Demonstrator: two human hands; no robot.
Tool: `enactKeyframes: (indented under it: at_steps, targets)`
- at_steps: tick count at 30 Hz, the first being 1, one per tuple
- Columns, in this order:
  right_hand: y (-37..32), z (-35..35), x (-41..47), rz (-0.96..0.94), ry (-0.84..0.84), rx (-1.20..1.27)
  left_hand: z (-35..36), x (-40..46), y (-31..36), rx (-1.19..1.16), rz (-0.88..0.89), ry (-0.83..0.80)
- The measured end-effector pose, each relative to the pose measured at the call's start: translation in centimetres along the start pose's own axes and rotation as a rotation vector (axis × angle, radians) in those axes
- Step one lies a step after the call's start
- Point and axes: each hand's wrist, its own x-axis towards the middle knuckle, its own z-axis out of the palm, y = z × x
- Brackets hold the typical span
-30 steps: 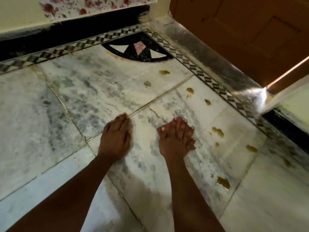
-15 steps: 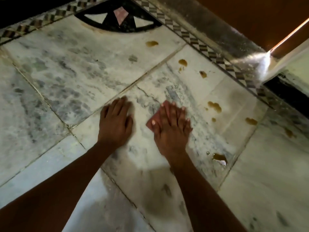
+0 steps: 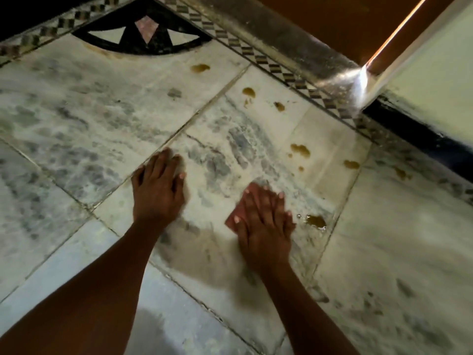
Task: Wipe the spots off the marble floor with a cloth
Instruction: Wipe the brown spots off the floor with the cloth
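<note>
My right hand [image 3: 265, 221] lies flat with straight fingers on a small pink cloth [image 3: 234, 218], pressing it onto the white-grey marble floor [image 3: 76, 119]. Only the cloth's left edge and top corner show from under the hand. A wet yellow-brown spot [image 3: 316, 221] sits just right of that hand. Several more brown spots lie further away, among them one [image 3: 300, 149] to the upper right and one [image 3: 200, 68] near the black inlay. My left hand [image 3: 158, 187] rests palm down on the marble, left of the cloth, holding nothing.
A black fan-shaped inlay [image 3: 143, 37] and a checkered border strip [image 3: 268, 65] run along the far edge. Beyond them lie a shiny stone threshold [image 3: 294, 39] and a brown door [image 3: 332, 16]. A pale wall with a black skirting [image 3: 435, 144] stands at the right.
My right hand has slid the cloth toward me and rightward, close to the nearest wet spot. The view has tilted further down. My left hand stays planted on the floor.
</note>
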Motion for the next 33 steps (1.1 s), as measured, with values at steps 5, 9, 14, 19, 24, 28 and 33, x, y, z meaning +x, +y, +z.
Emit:
enactKeyframes:
  at_steps: [5, 9, 14, 19, 24, 28, 33]
  targets:
    - [-4.4, 0.4, 6.3, 0.034, -0.091, 0.065, -0.1, 0.2, 0.1, -0.011, -0.017, 0.011]
    - [-3.6, 1.0, 3.5, -0.109, -0.011, 0.072, 0.0, -0.1, -0.3, -0.001, -0.022, -0.005]
    - [0.0, -0.1, -3.5, -0.128, -0.045, 0.05, -0.4, 0.1, 0.3, 0.012, -0.019, -0.021]
    - [2.4, 0.0, -0.2, 0.041, -0.02, 0.033, -0.2, 0.1, 0.6, 0.029, -0.012, -0.005]
    - [0.7, 0.2, 3.3, 0.08, -0.006, 0.095, -0.2, 0.0, 0.4, 0.037, -0.004, 0.018]
    - [2.4, -0.8, 0.0, -0.085, -0.062, 0.069, -0.5, 0.1, 0.5, 0.031, -0.022, 0.035]
    - [6.5, -0.9, -3.5, 0.016, -0.076, 0.023, -0.4, -0.1, 0.8, 0.046, -0.009, 0.041]
